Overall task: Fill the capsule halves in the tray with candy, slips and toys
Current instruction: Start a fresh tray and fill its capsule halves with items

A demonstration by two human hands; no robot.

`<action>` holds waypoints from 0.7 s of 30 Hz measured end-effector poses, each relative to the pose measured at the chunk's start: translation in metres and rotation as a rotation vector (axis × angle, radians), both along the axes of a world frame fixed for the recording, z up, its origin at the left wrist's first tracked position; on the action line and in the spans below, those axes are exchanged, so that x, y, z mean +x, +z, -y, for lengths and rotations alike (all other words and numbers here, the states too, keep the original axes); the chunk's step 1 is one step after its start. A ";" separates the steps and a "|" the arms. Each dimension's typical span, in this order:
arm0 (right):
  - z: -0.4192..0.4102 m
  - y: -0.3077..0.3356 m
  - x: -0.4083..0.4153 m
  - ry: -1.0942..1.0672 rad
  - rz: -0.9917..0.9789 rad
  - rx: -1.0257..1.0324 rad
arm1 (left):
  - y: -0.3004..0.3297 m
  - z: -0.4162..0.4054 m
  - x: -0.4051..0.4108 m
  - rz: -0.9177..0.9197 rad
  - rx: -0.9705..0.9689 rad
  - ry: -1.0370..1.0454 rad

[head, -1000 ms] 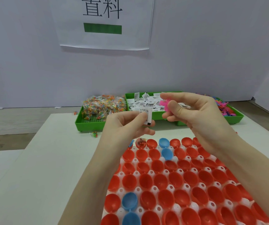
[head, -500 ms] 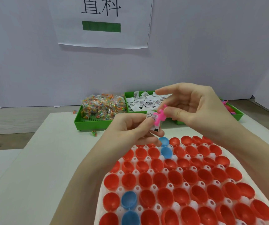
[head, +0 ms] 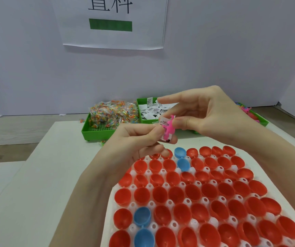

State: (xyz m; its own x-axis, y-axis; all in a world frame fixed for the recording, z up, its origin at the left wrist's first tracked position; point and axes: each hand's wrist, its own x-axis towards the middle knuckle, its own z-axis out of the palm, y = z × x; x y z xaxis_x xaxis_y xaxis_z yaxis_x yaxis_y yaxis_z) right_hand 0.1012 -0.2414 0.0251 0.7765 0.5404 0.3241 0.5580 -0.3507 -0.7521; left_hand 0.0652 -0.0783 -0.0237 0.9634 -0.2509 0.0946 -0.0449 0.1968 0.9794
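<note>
A white tray (head: pixel 108 213) in front of me holds several open red capsule halves (head: pixel 176 195) and a few blue ones (head: pixel 142 216). Above its far edge, my left hand (head: pixel 134 139) pinches a white printed slip (head: pixel 163 120) with a small pink toy (head: pixel 169 128) pressed against it. My right hand (head: pixel 214 114) hovers just to the right. Its thumb tip touches the toy and its index finger is stretched out above, away from it. The tray's far left corner is hidden behind my left hand.
At the table's back stand green bins: wrapped candy (head: pixel 113 113) on the left, paper slips (head: pixel 152 111) in the middle, colourful toys (head: pixel 250 113) on the right behind my right wrist. A few candies (head: pixel 101 143) lie loose beside the bins. A paper sign (head: pixel 111 24) hangs on the wall.
My right hand brought the pink toy down to the slip in my left hand, then spread its fingers. The left hand now holds both. The camera tilted further down.
</note>
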 end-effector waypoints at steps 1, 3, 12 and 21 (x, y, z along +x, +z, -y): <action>-0.001 0.000 0.001 0.021 -0.012 -0.001 | -0.001 0.000 0.001 -0.004 -0.008 0.005; -0.002 0.000 0.005 0.059 -0.065 0.016 | -0.002 0.002 0.002 -0.028 -0.042 0.051; 0.003 -0.013 0.025 0.063 -0.152 -0.156 | -0.016 0.017 0.013 -0.032 -0.018 0.317; 0.010 -0.065 0.060 -0.183 -0.153 -0.333 | -0.056 0.018 0.029 0.404 1.245 0.367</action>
State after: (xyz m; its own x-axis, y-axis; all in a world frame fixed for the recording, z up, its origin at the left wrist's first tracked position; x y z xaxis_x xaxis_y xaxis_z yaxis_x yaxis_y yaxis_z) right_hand 0.1615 -0.2519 -0.0401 0.8954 0.4444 0.0280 0.3540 -0.6723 -0.6502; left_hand 0.0939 -0.0968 -0.0800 0.9518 -0.1139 0.2849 -0.2270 -0.8861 0.4042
